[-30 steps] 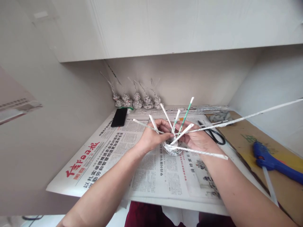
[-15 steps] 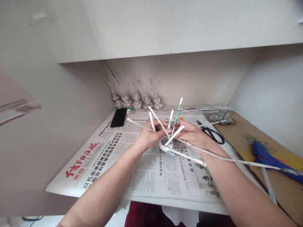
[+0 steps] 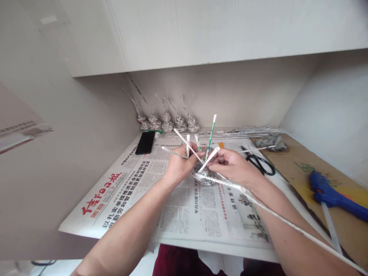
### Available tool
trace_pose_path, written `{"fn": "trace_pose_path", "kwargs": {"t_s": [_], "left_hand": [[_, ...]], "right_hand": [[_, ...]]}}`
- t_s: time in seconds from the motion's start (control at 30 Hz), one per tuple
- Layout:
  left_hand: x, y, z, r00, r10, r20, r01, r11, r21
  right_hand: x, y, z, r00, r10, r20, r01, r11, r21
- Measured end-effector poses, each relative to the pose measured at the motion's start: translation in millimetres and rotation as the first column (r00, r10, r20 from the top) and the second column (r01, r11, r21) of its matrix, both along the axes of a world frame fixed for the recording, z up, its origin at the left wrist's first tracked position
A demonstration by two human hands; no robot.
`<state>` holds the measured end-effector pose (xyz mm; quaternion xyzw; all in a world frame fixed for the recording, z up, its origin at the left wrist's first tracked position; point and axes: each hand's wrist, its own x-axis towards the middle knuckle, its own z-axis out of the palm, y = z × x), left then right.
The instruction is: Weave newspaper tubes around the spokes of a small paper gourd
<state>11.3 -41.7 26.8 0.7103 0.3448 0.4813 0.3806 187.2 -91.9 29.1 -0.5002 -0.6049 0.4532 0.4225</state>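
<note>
A small round piece woven from rolled newspaper (image 3: 204,180) is held above the newspaper sheet, with several paper tubes sticking up from it. One upright tube is green with a white tip (image 3: 211,134). My left hand (image 3: 181,165) is closed on the woven piece's left side, fingers partly hidden behind the tubes. At its right side my right hand (image 3: 234,166) has thumb and fingers pinched by a white paper tube (image 3: 209,159) that leans right. A long paper tube (image 3: 276,216) runs from the piece across my right forearm.
Newspaper (image 3: 126,199) covers the table. Several gourd-shaped woven pieces (image 3: 167,123) stand at the back, near a black phone (image 3: 145,142) and a bundle of paper tubes (image 3: 230,132). To the right are scissors (image 3: 263,165), a grey cloth (image 3: 271,142) and a blue glue gun (image 3: 330,195) on cardboard.
My right hand has come round to the front right of the woven piece, pinching near a leaning tube. The long tube has swung lower, toward me. The upright tubes have shifted slightly left.
</note>
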Motion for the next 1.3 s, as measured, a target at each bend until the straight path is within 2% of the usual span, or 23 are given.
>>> {"fn": "trace_pose_path", "kwargs": {"t_s": [0.13,0.43,0.63,0.8,1.0,1.17,1.3], "left_hand": [[-2.8,2.4,2.8,1.000,-0.012,-0.004,0.012,0.999,0.032],[-4.3,4.6,3.8,0.999,-0.042,-0.017,0.042,0.999,-0.009],[-4.8,7.8,0.9,1.000,-0.011,0.000,0.011,1.000,0.014],[-6.3,8.6,1.5,0.999,0.033,-0.030,-0.032,0.999,0.024],[-6.9,6.6,2.6,0.982,0.116,-0.151,-0.102,0.990,0.101],[-4.2,4.3,3.9,0.985,0.090,-0.148,-0.081,0.995,0.063],[-6.3,3.1,9.8,0.986,0.050,-0.160,-0.047,0.999,0.021]], "right_hand": [[-0.4,0.6,-6.3,0.999,0.019,0.038,-0.022,0.998,0.065],[-0.1,1.0,-6.8,0.999,0.038,0.000,-0.038,0.998,0.051],[-6.2,-2.1,-6.2,0.985,-0.089,0.148,0.045,0.961,0.274],[-10.6,-7.8,1.6,0.949,-0.129,0.288,0.004,0.916,0.400],[-10.8,-11.6,8.1,0.916,-0.092,0.391,-0.091,0.900,0.425],[-13.0,-13.7,7.5,0.869,-0.122,0.480,-0.100,0.906,0.411],[-15.4,-11.0,1.0,0.904,-0.133,0.407,-0.040,0.920,0.391]]}}
